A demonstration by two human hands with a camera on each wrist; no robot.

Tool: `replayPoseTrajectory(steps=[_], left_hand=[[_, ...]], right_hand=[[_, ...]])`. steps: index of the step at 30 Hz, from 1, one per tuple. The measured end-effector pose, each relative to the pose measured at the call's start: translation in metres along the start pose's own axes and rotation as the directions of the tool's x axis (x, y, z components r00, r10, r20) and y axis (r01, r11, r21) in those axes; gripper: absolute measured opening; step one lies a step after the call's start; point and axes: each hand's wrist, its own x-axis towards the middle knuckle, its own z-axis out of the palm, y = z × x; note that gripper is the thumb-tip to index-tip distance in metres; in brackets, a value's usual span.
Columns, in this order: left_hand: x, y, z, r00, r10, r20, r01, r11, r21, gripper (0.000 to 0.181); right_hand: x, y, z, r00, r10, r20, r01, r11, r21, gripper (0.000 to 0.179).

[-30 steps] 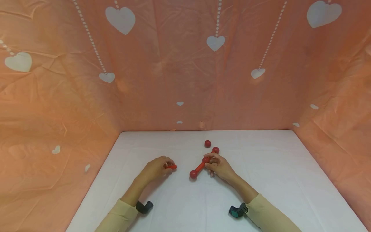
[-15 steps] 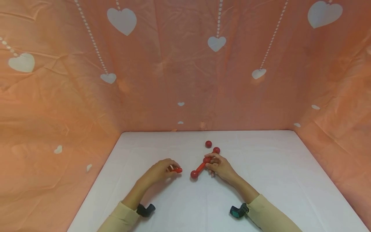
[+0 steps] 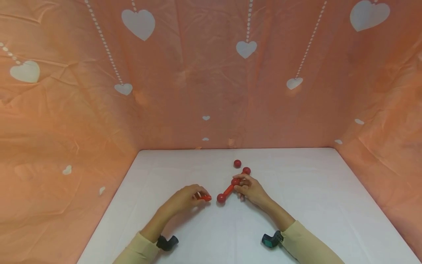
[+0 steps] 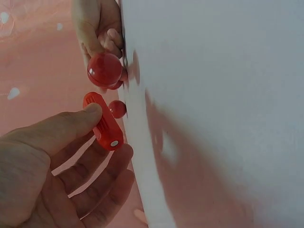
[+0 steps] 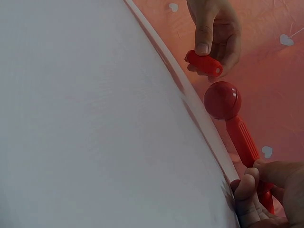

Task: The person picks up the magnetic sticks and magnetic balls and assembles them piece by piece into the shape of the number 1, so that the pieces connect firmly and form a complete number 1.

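Observation:
My left hand (image 3: pixel 189 198) pinches a short red ridged rod (image 4: pixel 108 127) between thumb and fingers; a pale round spot marks its end. Close to that rod, but apart from it, is the near ball (image 5: pixel 222 100) of a red ball-and-rod chain. A ridged red rod (image 3: pixel 228 190) joins this ball to a middle ball (image 3: pixel 235 182), and the chain runs on to a far ball (image 3: pixel 246 170). My right hand (image 3: pixel 252 190) grips the chain around the middle ball, its fingers hiding part of the far half.
A loose red ball (image 3: pixel 237 163) lies just beyond the chain's far end. White cloth covers the table (image 3: pixel 296 183). Orange sheeting (image 3: pixel 211 91) with pale hearts stands behind and at both sides. A dark camera (image 3: pixel 167 243) sits on the left wrist, another (image 3: pixel 272 240) on the right.
My left hand has carried its rod rightward and slightly toward me, up near the chain's near ball. My right hand and the chain have stayed almost still.

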Motion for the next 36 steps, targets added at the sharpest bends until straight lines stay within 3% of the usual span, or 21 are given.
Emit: replayPoseTrajectory(steps=[10,29,36], left_hand=[[-0.001,0.007,0.005,0.997,-0.06,0.051,0.06,0.998,-0.004,0.019],[-0.001,0.012,0.021,0.987,-0.111,0.115,0.119,0.99,-0.071,0.021],[-0.001,0.015,0.022,0.989,-0.1,0.111,0.109,0.991,-0.075,0.024]], right_hand=[[0.0,0.0,0.0,1.0,0.012,-0.005,-0.012,1.0,-0.016,0.046],[-0.001,-0.004,0.0,1.0,0.016,-0.014,-0.016,0.999,-0.028,0.045],[-0.002,-0.003,0.0,1.0,0.014,-0.005,-0.014,1.0,-0.015,0.045]])
